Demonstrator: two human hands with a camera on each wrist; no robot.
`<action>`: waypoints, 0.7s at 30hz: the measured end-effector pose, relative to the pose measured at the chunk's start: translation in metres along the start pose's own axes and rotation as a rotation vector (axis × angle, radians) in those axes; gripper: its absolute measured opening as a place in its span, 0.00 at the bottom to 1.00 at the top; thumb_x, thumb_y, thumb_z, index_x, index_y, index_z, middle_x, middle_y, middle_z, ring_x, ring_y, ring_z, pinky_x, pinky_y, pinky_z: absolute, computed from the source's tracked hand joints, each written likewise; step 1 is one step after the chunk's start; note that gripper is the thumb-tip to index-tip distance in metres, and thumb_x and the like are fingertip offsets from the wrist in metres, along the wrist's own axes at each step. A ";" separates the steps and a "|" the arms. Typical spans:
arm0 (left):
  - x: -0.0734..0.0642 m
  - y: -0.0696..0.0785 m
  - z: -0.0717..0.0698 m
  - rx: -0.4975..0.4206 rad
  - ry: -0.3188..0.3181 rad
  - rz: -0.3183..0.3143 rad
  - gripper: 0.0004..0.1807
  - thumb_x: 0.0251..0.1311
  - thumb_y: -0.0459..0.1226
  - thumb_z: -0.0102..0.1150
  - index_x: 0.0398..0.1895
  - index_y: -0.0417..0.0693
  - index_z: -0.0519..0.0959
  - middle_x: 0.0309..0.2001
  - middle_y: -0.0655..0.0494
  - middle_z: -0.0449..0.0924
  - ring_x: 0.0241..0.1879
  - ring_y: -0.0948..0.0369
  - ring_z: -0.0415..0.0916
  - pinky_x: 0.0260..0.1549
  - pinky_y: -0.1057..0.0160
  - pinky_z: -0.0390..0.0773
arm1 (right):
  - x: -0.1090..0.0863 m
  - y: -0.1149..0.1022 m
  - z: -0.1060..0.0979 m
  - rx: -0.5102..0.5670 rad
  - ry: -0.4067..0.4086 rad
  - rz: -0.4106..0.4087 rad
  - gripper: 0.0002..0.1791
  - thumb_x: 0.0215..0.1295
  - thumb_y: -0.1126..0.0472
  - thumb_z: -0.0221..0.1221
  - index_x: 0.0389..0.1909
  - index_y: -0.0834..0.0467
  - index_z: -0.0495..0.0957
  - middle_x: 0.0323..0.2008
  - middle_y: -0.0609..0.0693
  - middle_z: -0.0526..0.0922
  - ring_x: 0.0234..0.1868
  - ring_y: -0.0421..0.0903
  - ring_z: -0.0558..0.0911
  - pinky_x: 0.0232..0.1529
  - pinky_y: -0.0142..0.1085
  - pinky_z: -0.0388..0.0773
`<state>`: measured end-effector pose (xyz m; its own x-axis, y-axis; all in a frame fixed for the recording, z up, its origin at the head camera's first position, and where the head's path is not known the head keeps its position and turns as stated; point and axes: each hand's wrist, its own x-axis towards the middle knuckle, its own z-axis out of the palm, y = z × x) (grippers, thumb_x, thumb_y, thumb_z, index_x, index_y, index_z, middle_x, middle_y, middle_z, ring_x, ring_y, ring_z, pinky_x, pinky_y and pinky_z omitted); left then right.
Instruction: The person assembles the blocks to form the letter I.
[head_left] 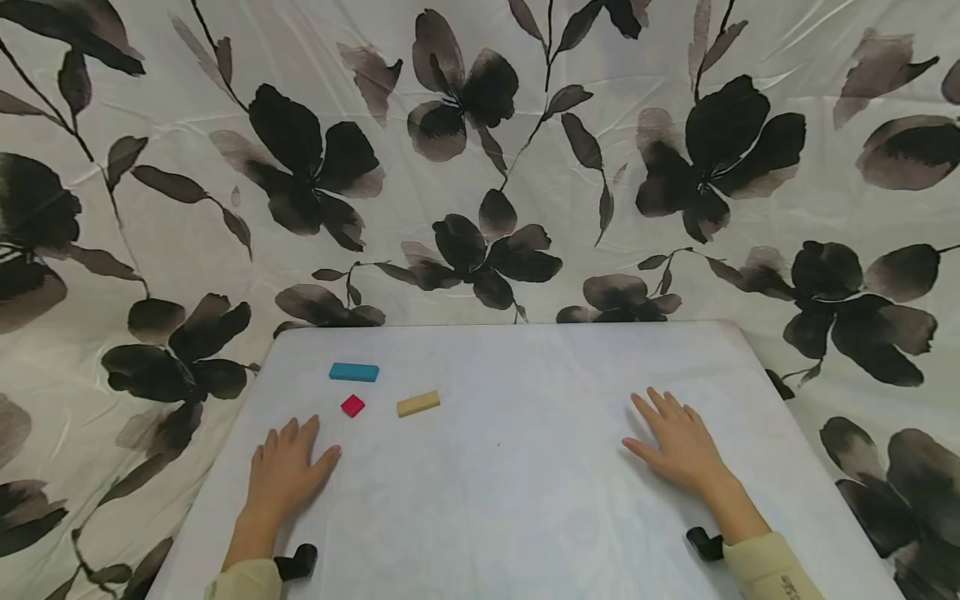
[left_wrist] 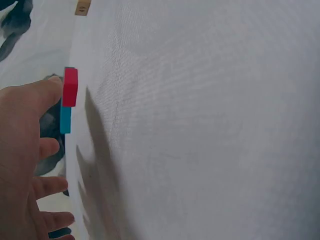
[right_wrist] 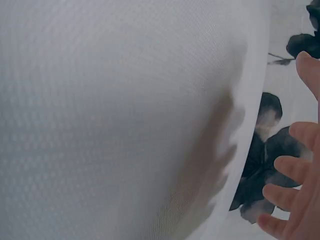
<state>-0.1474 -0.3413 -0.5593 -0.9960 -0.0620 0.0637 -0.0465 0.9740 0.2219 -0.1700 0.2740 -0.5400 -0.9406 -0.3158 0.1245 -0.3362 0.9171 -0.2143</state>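
On the white table lie three small blocks: a long blue block [head_left: 354, 372], a red block [head_left: 352, 406] and a long tan block [head_left: 417, 404]. Nearest to them is my left hand [head_left: 287, 471], spread with nothing in it, just below and left of the red block. The left wrist view shows the red block [left_wrist: 70, 87] overlapping the blue block [left_wrist: 65, 120] behind it, with the tan block [left_wrist: 82, 7] at the top edge. Over the table's right side, my right hand [head_left: 678, 442] has its fingers apart and holds nothing; its shadow falls on the white surface.
The white tabletop [head_left: 510, 500] has a straight far edge. Beyond it hangs or spreads a pale cloth [head_left: 600, 217] with dark flowers. Both wrists carry a black camera mount, such as the left mount [head_left: 297, 562] under the pale yellow sleeve [head_left: 243, 581].
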 end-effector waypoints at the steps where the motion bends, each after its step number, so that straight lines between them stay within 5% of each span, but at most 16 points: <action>1: 0.002 0.000 0.000 0.000 0.005 -0.003 0.45 0.62 0.65 0.48 0.67 0.35 0.65 0.64 0.25 0.57 0.62 0.23 0.49 0.56 0.25 0.48 | 0.001 -0.001 0.000 0.002 0.011 -0.006 0.44 0.64 0.33 0.54 0.71 0.59 0.63 0.68 0.65 0.62 0.67 0.67 0.61 0.61 0.64 0.55; 9: 0.009 0.003 0.002 -0.036 0.074 -0.029 0.37 0.66 0.55 0.52 0.63 0.32 0.67 0.61 0.27 0.63 0.59 0.30 0.60 0.52 0.29 0.61 | 0.007 -0.007 0.003 0.063 0.114 -0.043 0.36 0.63 0.43 0.61 0.66 0.60 0.69 0.57 0.62 0.75 0.57 0.61 0.74 0.52 0.58 0.69; 14: 0.019 0.007 0.002 -0.076 0.134 -0.068 0.34 0.64 0.51 0.55 0.62 0.32 0.69 0.59 0.29 0.67 0.56 0.32 0.65 0.50 0.31 0.64 | 0.011 -0.012 0.006 0.109 0.089 -0.034 0.34 0.65 0.45 0.60 0.66 0.60 0.69 0.57 0.62 0.76 0.57 0.61 0.74 0.53 0.57 0.70; 21: 0.033 0.015 0.009 -0.138 0.133 -0.149 0.34 0.63 0.50 0.57 0.62 0.32 0.68 0.60 0.30 0.67 0.57 0.32 0.64 0.54 0.33 0.63 | 0.017 -0.022 0.009 0.157 0.069 -0.042 0.31 0.66 0.46 0.60 0.65 0.59 0.71 0.57 0.59 0.77 0.58 0.59 0.74 0.54 0.56 0.70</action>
<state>-0.1820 -0.3266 -0.5621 -0.9598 -0.2401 0.1457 -0.1724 0.9134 0.3688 -0.1789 0.2467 -0.5418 -0.9220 -0.3308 0.2014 -0.3835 0.8523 -0.3556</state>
